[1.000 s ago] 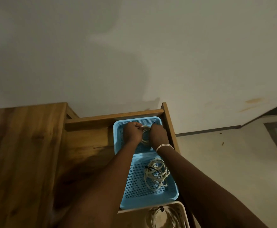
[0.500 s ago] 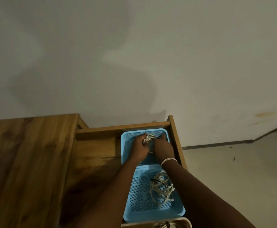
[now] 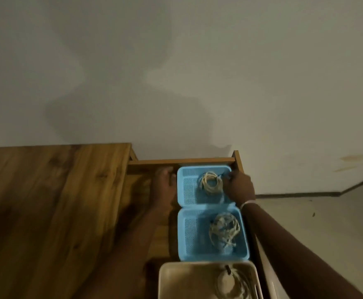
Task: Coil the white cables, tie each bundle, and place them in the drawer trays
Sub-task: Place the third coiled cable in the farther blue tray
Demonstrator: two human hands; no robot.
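Note:
A coiled white cable bundle (image 3: 211, 182) lies in the far blue tray (image 3: 187, 190) inside the open wooden drawer (image 3: 182, 161). My left hand (image 3: 164, 183) is just outside that tray's left rim, over the drawer floor, holding nothing. My right hand (image 3: 238, 186) is at the tray's right rim, its fingertips close to the bundle; whether they touch it is blurred. A second tied bundle (image 3: 224, 230) sits in the near blue tray (image 3: 189, 234). A third bundle (image 3: 230, 283) rests in a beige tray (image 3: 176, 277) at the bottom edge.
The wooden table top (image 3: 53, 201) spans the left side. A plain wall rises behind the drawer, and a light floor (image 3: 316, 223) lies to the right. The drawer's left part (image 3: 141, 190) holds no tray.
Both hands have let go of the bundle and moved apart to the far tray's sides. The bundle now lies in the tray. The camera view has shifted.

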